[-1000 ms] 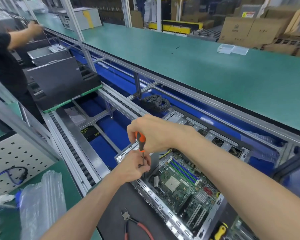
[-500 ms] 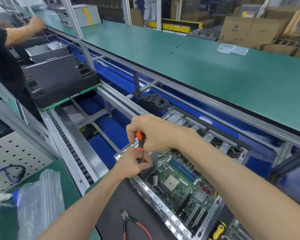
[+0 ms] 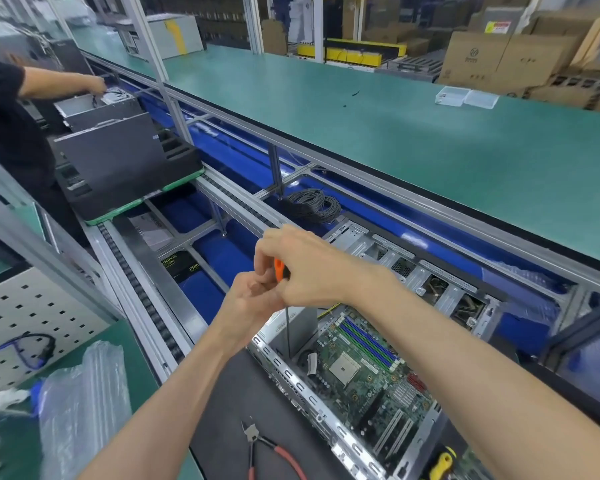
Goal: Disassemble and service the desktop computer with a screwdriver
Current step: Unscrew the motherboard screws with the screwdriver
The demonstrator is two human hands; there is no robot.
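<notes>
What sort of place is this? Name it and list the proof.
Most likely a factory line for computer assembly or repair: a roller conveyor carrying a tray, the long green workbench, an open computer case, and stacked cardboard boxes behind.

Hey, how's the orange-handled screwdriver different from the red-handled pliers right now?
The orange-handled screwdriver is held in both hands, the right hand round its grip and the left hand just below; the red-handled pliers lie untouched. The screwdriver stands nearly upright, its shaft reaching down inside the open computer case; the pliers lie flat on the dark mat beside the case. Both are hand tools with bright handles.
</notes>
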